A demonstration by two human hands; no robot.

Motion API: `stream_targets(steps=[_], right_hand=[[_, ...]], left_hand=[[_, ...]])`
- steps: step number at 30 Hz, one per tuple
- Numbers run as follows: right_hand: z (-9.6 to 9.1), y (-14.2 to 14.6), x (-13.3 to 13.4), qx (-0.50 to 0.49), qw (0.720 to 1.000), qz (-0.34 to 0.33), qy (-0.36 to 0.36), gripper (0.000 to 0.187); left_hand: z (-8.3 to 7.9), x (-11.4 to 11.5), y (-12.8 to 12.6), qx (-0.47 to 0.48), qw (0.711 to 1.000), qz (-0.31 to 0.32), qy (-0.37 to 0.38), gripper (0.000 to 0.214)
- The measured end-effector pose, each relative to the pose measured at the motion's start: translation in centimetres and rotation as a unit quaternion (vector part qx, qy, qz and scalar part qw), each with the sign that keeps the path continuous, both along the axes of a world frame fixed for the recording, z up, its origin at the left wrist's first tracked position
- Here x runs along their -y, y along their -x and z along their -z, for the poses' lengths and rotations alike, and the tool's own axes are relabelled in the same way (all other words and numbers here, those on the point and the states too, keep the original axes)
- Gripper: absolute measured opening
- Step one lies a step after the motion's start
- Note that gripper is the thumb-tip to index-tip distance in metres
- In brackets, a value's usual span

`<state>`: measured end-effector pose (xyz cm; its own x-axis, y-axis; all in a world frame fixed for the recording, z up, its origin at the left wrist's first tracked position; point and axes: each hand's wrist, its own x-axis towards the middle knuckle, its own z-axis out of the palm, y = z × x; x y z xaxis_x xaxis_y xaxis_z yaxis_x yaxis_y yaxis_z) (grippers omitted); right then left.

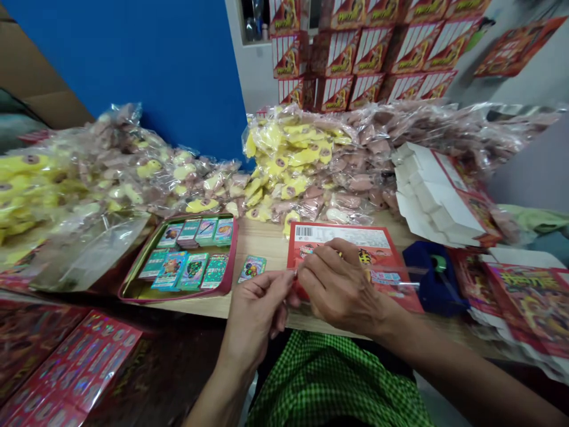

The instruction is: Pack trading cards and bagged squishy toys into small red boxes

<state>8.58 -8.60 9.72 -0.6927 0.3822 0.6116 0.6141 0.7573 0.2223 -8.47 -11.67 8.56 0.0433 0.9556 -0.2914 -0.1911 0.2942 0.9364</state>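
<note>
My left hand (255,314) pinches the end of a thin clear plastic strip (382,279) between thumb and forefinger. The strip runs rightward across a flat red printed carton (340,238) with a white barcode panel. My right hand (338,287) lies on that carton, fingers curled, its fingertips close to the pinched end. The hand hides the carton's middle. Left of my hands, a loose trading card (251,268) lies on the wooden table (267,246), next to a red tin tray (178,299) holding several card stacks.
Plastic bags of yellow and pink items (302,160) are heaped along the table's back. A blue tape dispenser (433,279) sits right of the carton, beside folded white-and-red cartons (440,196). Red printed sheets (66,367) lie lower left. Stacked red boxes (355,53) rise behind.
</note>
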Motion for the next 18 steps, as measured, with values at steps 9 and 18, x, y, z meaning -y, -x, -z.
stream_targets(steps=[9,18], right_hand=[[0.0,0.3,-0.4,-0.031,0.999,-0.002,0.014,0.031],[-1.7,0.7,-0.4,-0.069,0.975,0.001,0.211,0.015]], left_hand=[[0.5,-0.4,-0.5,0.047,0.998,-0.037,-0.015,0.039],[1.8,-0.4,-0.6,-0.005,0.996,-0.058,-0.064,0.039]])
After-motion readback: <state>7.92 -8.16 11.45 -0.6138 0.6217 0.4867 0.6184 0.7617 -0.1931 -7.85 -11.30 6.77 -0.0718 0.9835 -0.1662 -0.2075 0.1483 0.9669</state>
